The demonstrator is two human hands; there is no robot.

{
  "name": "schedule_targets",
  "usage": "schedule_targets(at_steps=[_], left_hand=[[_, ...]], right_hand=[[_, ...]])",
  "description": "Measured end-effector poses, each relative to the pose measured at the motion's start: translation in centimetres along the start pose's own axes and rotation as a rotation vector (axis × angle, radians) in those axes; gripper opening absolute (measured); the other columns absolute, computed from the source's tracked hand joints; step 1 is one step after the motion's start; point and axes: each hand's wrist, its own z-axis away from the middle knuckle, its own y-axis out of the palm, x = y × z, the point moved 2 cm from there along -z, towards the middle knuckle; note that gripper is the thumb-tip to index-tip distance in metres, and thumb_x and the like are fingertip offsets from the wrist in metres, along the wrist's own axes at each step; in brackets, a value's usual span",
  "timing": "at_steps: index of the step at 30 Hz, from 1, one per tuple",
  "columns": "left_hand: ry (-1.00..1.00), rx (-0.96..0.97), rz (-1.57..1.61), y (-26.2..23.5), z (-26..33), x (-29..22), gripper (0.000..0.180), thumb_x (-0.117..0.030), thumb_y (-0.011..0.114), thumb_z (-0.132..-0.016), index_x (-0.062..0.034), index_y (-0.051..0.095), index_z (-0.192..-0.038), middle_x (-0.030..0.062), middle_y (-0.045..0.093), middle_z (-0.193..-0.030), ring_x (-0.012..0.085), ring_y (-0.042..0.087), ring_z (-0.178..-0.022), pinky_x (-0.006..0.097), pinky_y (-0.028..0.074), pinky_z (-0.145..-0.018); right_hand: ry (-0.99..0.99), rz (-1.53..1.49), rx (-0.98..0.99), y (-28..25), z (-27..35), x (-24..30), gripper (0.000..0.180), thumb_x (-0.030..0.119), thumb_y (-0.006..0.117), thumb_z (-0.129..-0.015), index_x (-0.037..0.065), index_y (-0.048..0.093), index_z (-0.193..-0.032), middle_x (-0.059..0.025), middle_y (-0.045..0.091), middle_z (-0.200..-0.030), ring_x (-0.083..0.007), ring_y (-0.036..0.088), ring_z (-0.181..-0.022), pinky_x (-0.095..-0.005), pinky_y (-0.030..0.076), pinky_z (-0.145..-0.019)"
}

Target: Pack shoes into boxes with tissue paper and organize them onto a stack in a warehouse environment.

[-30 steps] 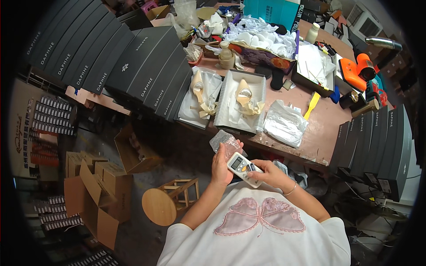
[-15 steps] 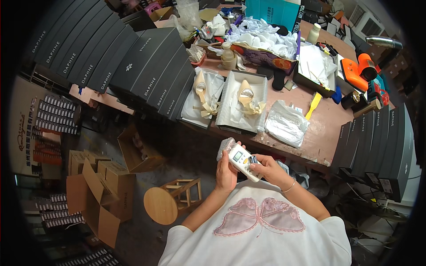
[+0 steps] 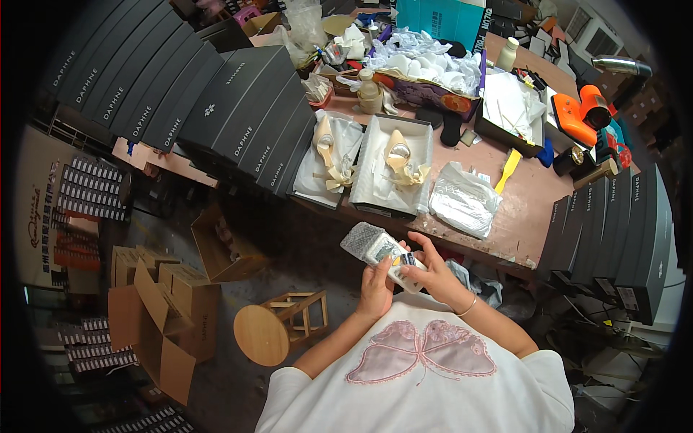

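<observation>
White and wrapped partly in bubble film, the small handset [image 3: 382,254] sits in our left hand [image 3: 375,285], whose fingers clasp it from below. Our right hand [image 3: 433,273] grips its near end, thumb on its face. Just beyond both hands lies the brown counter [image 3: 530,198], with a crumpled plastic bag [image 3: 464,198] and two open shoe boxes [image 3: 393,169].

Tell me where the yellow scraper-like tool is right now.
In the head view, the yellow tool lies on the brown worktable, toward the person's right, just right of the crinkled clear plastic bag and below the orange heat gun.
</observation>
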Motion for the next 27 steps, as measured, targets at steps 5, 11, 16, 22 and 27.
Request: schedule_targets(at_steps=[5,11,16,22,27], left_hand=[[-0.120,-0.021,0.239,-0.7,-0.9,0.6,0.042,-0.021,0.047,-0.095,-0.0016,0.041,-0.131,0.0158,0.049,-0.132,0.0259,0.046,-0.124,0.041,0.036,-0.106],[-0.232,-0.133,0.398,-1.3,-1.2,1.4,0.044,-0.025,0.046,-0.094,0.0019,0.042,-0.129,0.0146,0.052,-0.127,0.0248,0.049,-0.121,0.042,0.036,-0.105],[-0.154,-0.166,0.366,-1.6,-2.1,0.8,0.040,-0.023,0.049,-0.092,-0.0030,0.045,-0.126,0.0162,0.051,-0.129,0.0290,0.046,-0.125,0.044,0.034,-0.108],[-0.159,-0.102,0.351,-0.5,-2.2,0.0,0.048,-0.033,0.051,-0.094,-0.0031,0.042,-0.129,0.0162,0.052,-0.127,0.0295,0.046,-0.124,0.044,0.036,-0.106],[-0.159,-0.075,0.235,-0.1,-1.7,0.1,0.051,-0.038,0.048,-0.096,-0.0024,0.040,-0.131,0.0158,0.052,-0.125,0.0275,0.047,-0.123,0.043,0.039,-0.104]], right_hand=[[-0.176,0.277,-0.043,-0.1,-0.3,0.2,0.058,0.014,0.065,-0.087,0.004,0.035,-0.136,-0.0076,0.055,-0.092,-0.0128,0.055,-0.088,-0.0279,0.048,-0.073],[-0.027,0.212,-0.093,-2.3,0.1,-1.1,0.033,0.013,0.058,-0.091,0.001,0.046,-0.120,-0.0075,0.056,-0.094,-0.0105,0.059,-0.082,-0.0260,0.056,-0.059],[0.034,-0.148,-0.188,-4.1,1.0,-1.0,0.023,0.010,0.057,-0.091,0.004,0.046,-0.110,-0.0057,0.057,-0.090,-0.0103,0.059,-0.075,-0.0257,0.054,-0.058],[0.021,-0.058,-0.048,-1.6,2.0,-1.3,0.031,0.011,0.067,-0.087,0.005,0.047,-0.110,0.0004,0.054,-0.079,-0.0047,0.049,-0.061,-0.0197,0.041,-0.050],[-0.021,-0.043,-0.047,-0.3,2.1,-0.1,0.037,0.010,0.067,-0.086,0.005,0.045,-0.116,0.0000,0.053,-0.080,-0.0048,0.049,-0.059,-0.0195,0.041,-0.049]])
